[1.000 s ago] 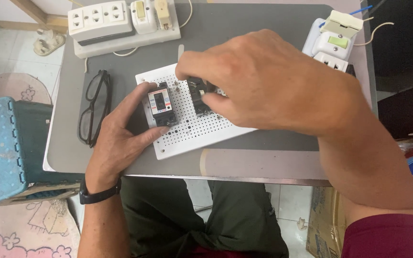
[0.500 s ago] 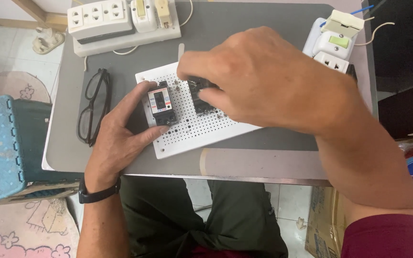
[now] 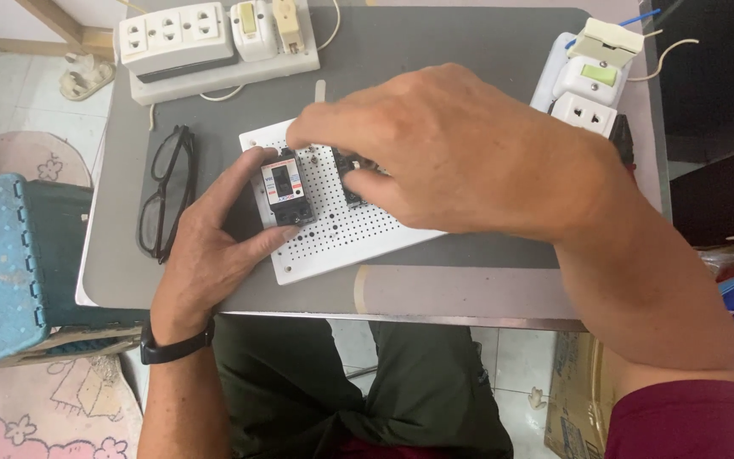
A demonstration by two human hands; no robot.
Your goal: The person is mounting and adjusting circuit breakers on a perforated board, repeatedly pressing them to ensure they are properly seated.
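Observation:
A white perforated board (image 3: 337,242) lies on the grey table (image 3: 435,68). On its left part stands a small black circuit breaker (image 3: 284,191) with a white and red label. My left hand (image 3: 214,246) wraps around that breaker, thumb below it and fingers along its left side. My right hand (image 3: 443,157) reaches over the board from the right, its fingers pinching a second black breaker (image 3: 352,174) that is mostly hidden under the hand.
Black glasses (image 3: 166,200) lie left of the board. A white socket strip with switches (image 3: 214,42) sits at the back left, another socket block (image 3: 592,81) at the back right. A blue plastic stool (image 3: 2,263) stands left of the table.
Both hands stay on the board; my right hand's fingers shifted slightly on the second breaker. The left hand and its breaker have barely moved.

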